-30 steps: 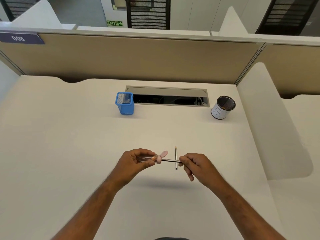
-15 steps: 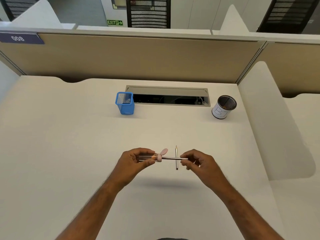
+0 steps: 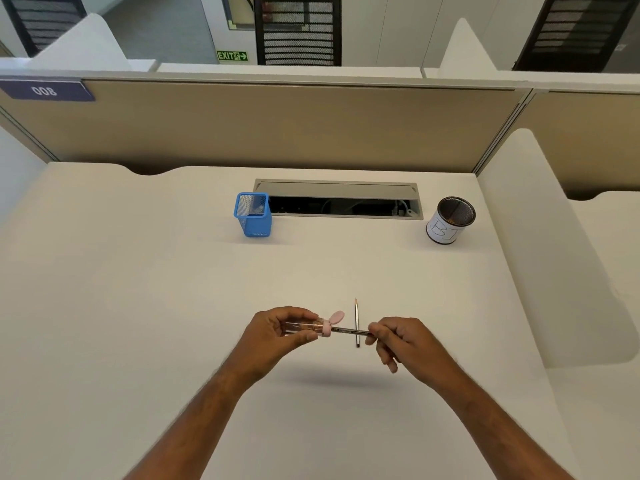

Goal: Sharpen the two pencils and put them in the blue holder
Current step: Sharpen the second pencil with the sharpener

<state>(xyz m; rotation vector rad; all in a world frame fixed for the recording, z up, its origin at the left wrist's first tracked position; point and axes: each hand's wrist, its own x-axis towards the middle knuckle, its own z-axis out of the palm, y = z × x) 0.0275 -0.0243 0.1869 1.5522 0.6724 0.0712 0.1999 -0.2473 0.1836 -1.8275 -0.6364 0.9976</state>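
Your left hand [image 3: 277, 332] sits just left of centre on the cream desk [image 3: 138, 306], fingers and thumb curled closed around the clear barrel of a sharpener [image 3: 311, 326] whose pink cap and flipped-open lid point toward 3 o'clock. Out at 11 o'clock from that hand, well apart and near the back of the desk, the blue holder [image 3: 253, 214] stands upright beside the left end of the open cable tray [image 3: 337, 199]; something pale shows through its mesh, too small to identify. From the sharpener's pink end the dark pencil [image 3: 348, 330] runs level toward 3 o'clock, its tip hidden inside the cap. It crosses above the second pencil [image 3: 356, 322], which lies flat on the desk along the 12-to-6 line with its sharpened point at 12 o'clock. Your right hand [image 3: 405, 344] pinches the far end of the dark pencil between thumb and forefinger, the other fingers loosely bent beneath. Both hands are raised off the surface, with a soft shadow at 6 o'clock below them. At 1 o'clock from your right hand, well apart, a round black mesh cup [image 3: 450, 220] wrapped in white paper stands upright.
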